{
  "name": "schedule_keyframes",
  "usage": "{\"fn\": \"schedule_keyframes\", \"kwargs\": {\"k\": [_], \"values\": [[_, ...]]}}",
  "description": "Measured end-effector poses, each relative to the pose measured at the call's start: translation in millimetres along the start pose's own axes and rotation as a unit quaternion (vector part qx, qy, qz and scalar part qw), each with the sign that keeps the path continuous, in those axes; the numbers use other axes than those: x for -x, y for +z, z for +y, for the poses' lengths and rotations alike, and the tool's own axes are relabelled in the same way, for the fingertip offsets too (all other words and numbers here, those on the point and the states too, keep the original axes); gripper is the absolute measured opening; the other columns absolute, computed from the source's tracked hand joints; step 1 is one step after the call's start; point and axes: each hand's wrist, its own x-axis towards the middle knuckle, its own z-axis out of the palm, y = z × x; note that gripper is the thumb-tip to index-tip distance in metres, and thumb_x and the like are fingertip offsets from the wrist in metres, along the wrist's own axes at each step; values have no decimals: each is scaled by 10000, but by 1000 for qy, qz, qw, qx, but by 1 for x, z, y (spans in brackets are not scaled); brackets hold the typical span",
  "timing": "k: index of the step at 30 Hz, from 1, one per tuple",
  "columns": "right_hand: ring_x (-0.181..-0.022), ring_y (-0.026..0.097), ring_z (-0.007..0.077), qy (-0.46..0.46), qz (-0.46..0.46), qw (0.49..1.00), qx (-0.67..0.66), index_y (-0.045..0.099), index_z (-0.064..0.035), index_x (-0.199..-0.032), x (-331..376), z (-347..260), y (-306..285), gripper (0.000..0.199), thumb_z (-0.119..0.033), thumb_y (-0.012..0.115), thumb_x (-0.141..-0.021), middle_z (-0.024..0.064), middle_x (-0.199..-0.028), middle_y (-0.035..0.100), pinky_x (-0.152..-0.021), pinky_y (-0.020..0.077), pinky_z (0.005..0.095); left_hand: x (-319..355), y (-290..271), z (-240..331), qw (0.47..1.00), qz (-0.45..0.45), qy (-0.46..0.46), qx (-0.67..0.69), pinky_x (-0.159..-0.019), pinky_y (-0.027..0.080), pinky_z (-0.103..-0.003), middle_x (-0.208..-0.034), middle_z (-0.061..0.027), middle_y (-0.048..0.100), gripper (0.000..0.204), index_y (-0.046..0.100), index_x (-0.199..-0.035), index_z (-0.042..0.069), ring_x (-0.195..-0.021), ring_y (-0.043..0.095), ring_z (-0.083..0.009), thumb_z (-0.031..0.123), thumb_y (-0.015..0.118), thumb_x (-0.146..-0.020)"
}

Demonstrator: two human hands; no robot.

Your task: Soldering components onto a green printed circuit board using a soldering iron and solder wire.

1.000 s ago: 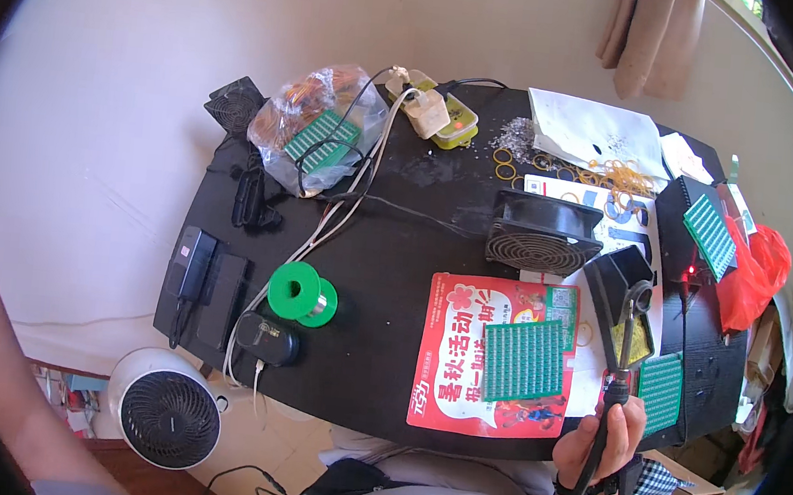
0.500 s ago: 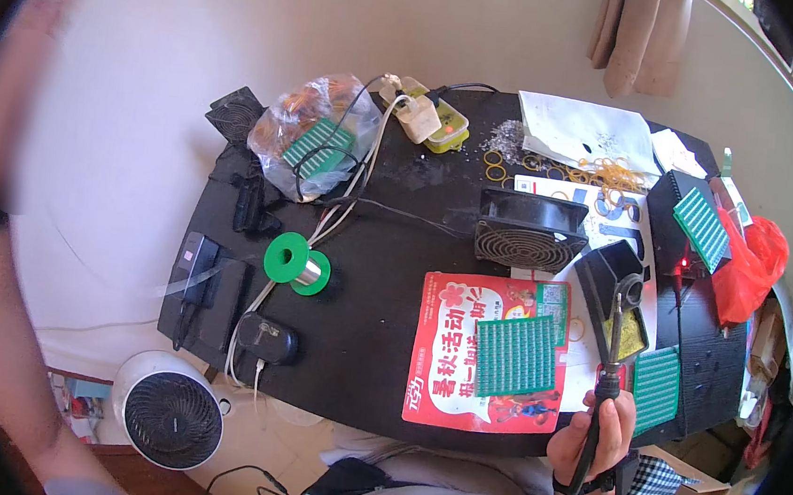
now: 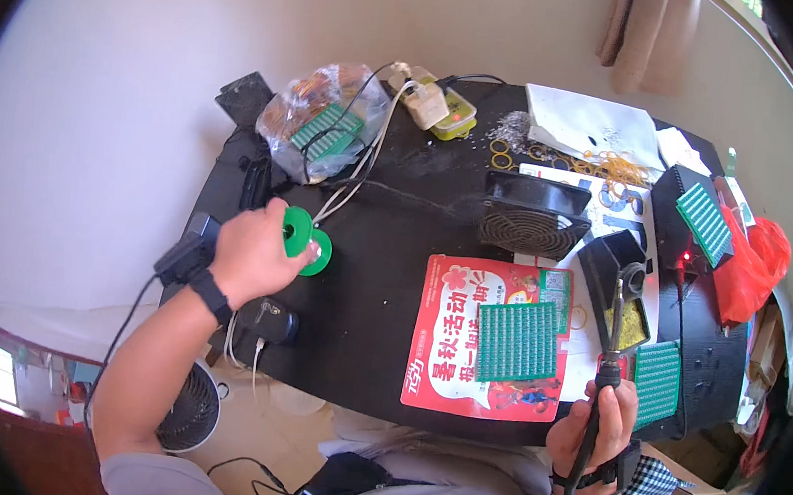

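My left hand grips a green spool of solder wire at the left part of the black table. My right hand holds a soldering iron by its dark handle near the table's front edge, tip pointing away toward a black iron stand. A green perforated circuit board lies on a red printed sheet between my hands.
A black square fan sits behind the red sheet. A clear bag with green boards, a white plug adapter, more green boards at right, a red bag, and a round floor fan under the table.
My left arm has come down from the far left and closed on the green spool. My right hand with the soldering iron has stayed about where it was.
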Motion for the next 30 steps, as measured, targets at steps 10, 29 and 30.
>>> {"fn": "schedule_keyframes", "kwargs": {"k": [10, 29, 30], "values": [[-1005, 657, 238, 81, 93, 992, 34, 478, 23, -1431, 36, 9, 9, 425, -227, 544, -1093, 205, -1237, 613, -880, 565, 349, 213, -69, -33, 869, -376, -52, 316, -691, 513, -520, -765, -200, 677, 438, 656, -1010, 45, -743, 690, -414, 460, 517, -1041], [-1001, 660, 320, 74, 122, 989, 47, 599, 63, -1227, 47, -11, 6, 402, -312, 520, -1104, 234, -1152, 679, -870, 550, 420, 230, 434, -82, 881, -410, -183, 149, -1045, 509, -483, -1278, -306, 653, 735, 545, -1378, -29, -1249, 636, -373, 541, 593, -917], [-994, 653, 303, 79, 100, 992, 25, 579, 53, -1233, 48, -18, 6, 392, -311, 510, -1108, 226, -1163, 676, -861, 549, 408, 221, 445, -85, 875, -392, -227, 167, -1042, 510, -483, -1274, -305, 654, 729, 547, -1374, -29, -1245, 636, -373, 537, 594, -917]]}}
